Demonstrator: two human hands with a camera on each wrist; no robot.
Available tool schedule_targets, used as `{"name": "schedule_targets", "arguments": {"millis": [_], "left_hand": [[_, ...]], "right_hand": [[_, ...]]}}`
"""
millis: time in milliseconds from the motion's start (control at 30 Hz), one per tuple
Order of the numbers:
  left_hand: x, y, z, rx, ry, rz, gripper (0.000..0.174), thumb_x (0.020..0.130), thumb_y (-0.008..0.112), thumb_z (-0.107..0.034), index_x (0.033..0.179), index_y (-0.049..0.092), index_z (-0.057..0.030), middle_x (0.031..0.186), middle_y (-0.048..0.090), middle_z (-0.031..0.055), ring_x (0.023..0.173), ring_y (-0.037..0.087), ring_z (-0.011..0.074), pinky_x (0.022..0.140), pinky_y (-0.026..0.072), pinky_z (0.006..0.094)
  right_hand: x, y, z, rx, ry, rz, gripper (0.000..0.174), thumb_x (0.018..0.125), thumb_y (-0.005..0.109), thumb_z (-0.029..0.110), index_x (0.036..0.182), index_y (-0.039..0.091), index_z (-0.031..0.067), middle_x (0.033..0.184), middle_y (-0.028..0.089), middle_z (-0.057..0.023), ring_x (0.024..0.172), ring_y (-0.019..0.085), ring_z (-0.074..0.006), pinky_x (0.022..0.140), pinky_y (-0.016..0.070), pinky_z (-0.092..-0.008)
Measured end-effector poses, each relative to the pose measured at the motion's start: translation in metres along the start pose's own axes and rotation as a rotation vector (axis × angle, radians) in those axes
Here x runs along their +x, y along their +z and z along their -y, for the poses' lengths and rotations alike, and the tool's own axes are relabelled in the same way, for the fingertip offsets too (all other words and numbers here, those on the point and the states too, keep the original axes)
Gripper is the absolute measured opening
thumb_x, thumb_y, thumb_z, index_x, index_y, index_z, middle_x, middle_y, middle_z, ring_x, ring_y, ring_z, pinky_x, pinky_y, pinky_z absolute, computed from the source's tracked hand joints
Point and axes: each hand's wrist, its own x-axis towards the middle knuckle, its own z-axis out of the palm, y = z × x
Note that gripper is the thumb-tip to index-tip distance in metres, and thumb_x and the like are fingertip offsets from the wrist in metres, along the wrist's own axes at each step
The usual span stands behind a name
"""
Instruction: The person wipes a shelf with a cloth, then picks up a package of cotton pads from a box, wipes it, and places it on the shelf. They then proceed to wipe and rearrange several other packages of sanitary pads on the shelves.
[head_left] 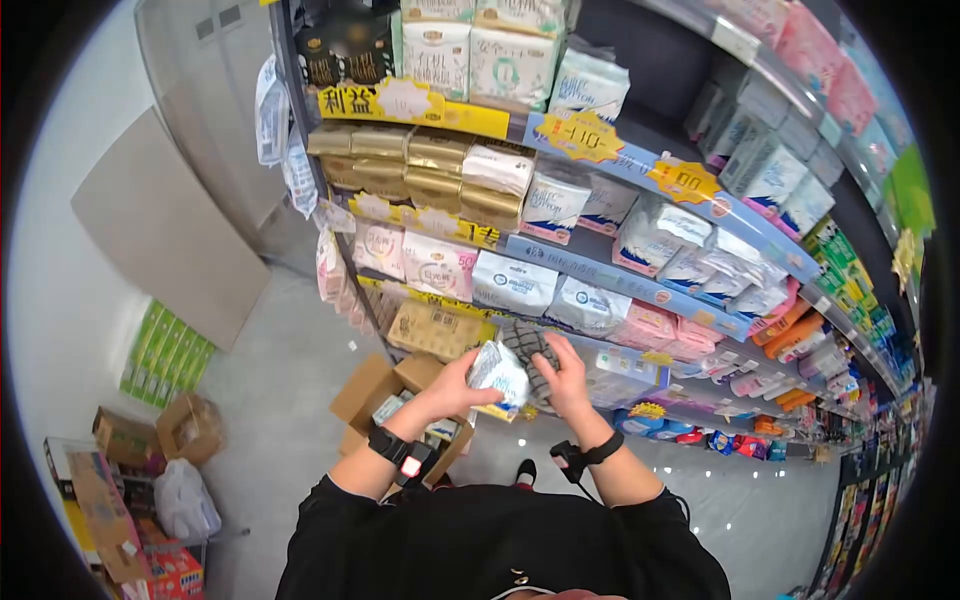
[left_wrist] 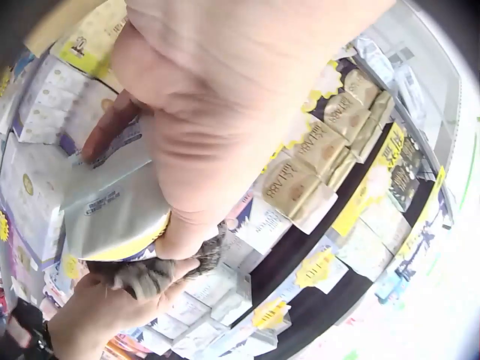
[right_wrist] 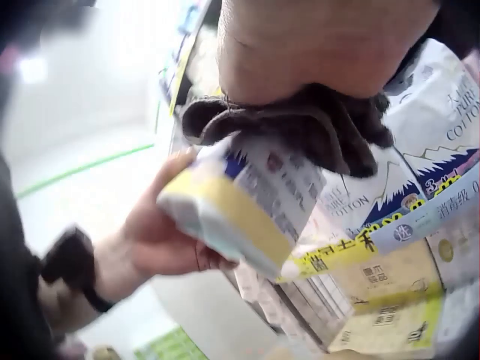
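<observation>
My left hand [head_left: 452, 392] grips a white soft pack [head_left: 497, 376] with a yellow band and blue print, thumb on one side and fingers on the other. In my right hand [head_left: 569, 382] is a dark grey checked cloth [head_left: 527, 348], bunched up against the pack. The right wrist view shows the cloth [right_wrist: 307, 131] lying over the printed face of the pack [right_wrist: 259, 199], whose yellow band faces the camera. From the left wrist, the pack [left_wrist: 112, 217] appears tilted, with the cloth [left_wrist: 142, 276] along its yellow edge.
Shelves of packaged goods with price strips [head_left: 590, 137] rise in front of me. An open cardboard box [head_left: 362, 388] holding packs stands on the floor below my left arm. Further left are more boxes [head_left: 190, 428], a white plastic bag [head_left: 187, 500] and a leaning board [head_left: 165, 225].
</observation>
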Motion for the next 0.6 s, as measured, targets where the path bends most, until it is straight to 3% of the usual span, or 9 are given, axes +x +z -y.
{"name": "schedule_targets", "arguments": {"millis": [67, 133, 200, 233, 267, 333, 433, 533, 600], "left_hand": [[-0.012, -0.004, -0.019, 0.046, 0.147, 0.071, 0.071, 0.073, 0.08, -0.02, 0.132, 0.045, 0.0023, 0.119, 0.059, 0.0099, 0.108, 0.054, 0.0148, 0.095, 0.0438, 0.0307], [-0.021, 0.001, -0.037, 0.124, 0.231, 0.055, 0.08, 0.069, 0.081, -0.022, 0.134, 0.043, 0.0027, 0.121, 0.058, 0.0153, 0.11, 0.057, 0.0213, 0.097, 0.0437, 0.0329], [-0.025, 0.003, -0.042, 0.637, 0.356, -0.07, 0.082, 0.063, 0.082, -0.025, 0.132, 0.045, 0.0023, 0.121, 0.057, 0.0214, 0.111, 0.057, 0.0302, 0.097, 0.0443, 0.0364], [-0.028, 0.006, -0.063, 0.548, 0.213, 0.058, 0.081, 0.06, 0.081, -0.026, 0.128, 0.047, 0.0024, 0.119, 0.057, 0.0251, 0.112, 0.056, 0.036, 0.097, 0.0442, 0.0399], [-0.025, 0.012, -0.055, 0.438, 0.504, 0.092, 0.074, 0.061, 0.08, -0.026, 0.122, 0.05, 0.0036, 0.117, 0.058, 0.0234, 0.109, 0.058, 0.0337, 0.093, 0.0458, 0.0391], [-0.027, 0.011, -0.061, 0.4, 0.33, 0.152, 0.076, 0.062, 0.082, -0.022, 0.127, 0.051, 0.0011, 0.112, 0.063, 0.0151, 0.104, 0.061, 0.0233, 0.092, 0.0473, 0.0355], [-0.031, 0.015, -0.057, 0.362, 0.422, 0.061, 0.08, 0.063, 0.082, -0.017, 0.132, 0.047, 0.0019, 0.115, 0.062, 0.0131, 0.105, 0.059, 0.0178, 0.093, 0.0469, 0.0325], [-0.032, 0.022, -0.057, 0.281, 0.414, 0.039, 0.086, 0.062, 0.082, -0.017, 0.136, 0.043, 0.0045, 0.123, 0.058, 0.019, 0.112, 0.058, 0.0229, 0.096, 0.045, 0.033], [-0.033, 0.031, -0.059, 0.259, 0.414, 0.028, 0.087, 0.063, 0.083, -0.015, 0.137, 0.042, 0.0047, 0.125, 0.057, 0.0173, 0.115, 0.056, 0.0211, 0.098, 0.0438, 0.0323]], "right_hand": [[-0.007, -0.006, -0.017, 0.67, 0.543, 0.175, 0.042, 0.08, 0.068, 0.011, 0.12, 0.06, 0.0025, 0.121, 0.059, -0.0138, 0.11, 0.056, -0.0278, 0.094, 0.0447, -0.0363], [0.008, -0.033, 0.022, 0.522, 0.339, 0.138, 0.043, 0.081, 0.069, 0.015, 0.121, 0.06, 0.0036, 0.128, 0.055, -0.0139, 0.118, 0.053, -0.0257, 0.097, 0.0418, -0.0349], [0.024, -0.053, 0.076, 0.287, 0.055, 0.168, 0.047, 0.079, 0.071, 0.019, 0.123, 0.06, 0.0078, 0.132, 0.052, -0.0157, 0.122, 0.05, -0.0288, 0.101, 0.0397, -0.0377], [0.024, -0.051, 0.087, 0.188, -0.007, 0.271, 0.049, 0.078, 0.072, 0.022, 0.124, 0.061, 0.0116, 0.135, 0.048, -0.017, 0.124, 0.048, -0.0317, 0.102, 0.0384, -0.0406], [0.026, -0.05, 0.105, 0.177, -0.001, 0.359, 0.049, 0.076, 0.07, 0.015, 0.124, 0.061, 0.0108, 0.135, 0.049, -0.018, 0.127, 0.046, -0.0304, 0.104, 0.0373, -0.0393], [0.023, -0.05, 0.112, 0.186, 0.07, 0.263, 0.046, 0.078, 0.068, 0.012, 0.123, 0.06, 0.0064, 0.133, 0.05, -0.0189, 0.124, 0.049, -0.0311, 0.103, 0.0381, -0.0387], [0.004, -0.05, 0.087, 0.205, 0.116, 0.068, 0.044, 0.08, 0.069, 0.015, 0.121, 0.059, 0.0029, 0.13, 0.053, -0.0188, 0.118, 0.053, -0.0347, 0.099, 0.042, -0.0389], [-0.014, -0.06, 0.082, 0.242, 0.128, -0.015, 0.042, 0.081, 0.067, 0.012, 0.119, 0.058, -0.0021, 0.127, 0.055, -0.0204, 0.116, 0.055, -0.0345, 0.098, 0.0422, -0.0374], [-0.021, -0.063, 0.075, 0.237, 0.083, -0.078, 0.037, 0.084, 0.064, 0.011, 0.118, 0.058, -0.0029, 0.123, 0.058, -0.018, 0.113, 0.057, -0.0277, 0.096, 0.0428, -0.0339]]}}
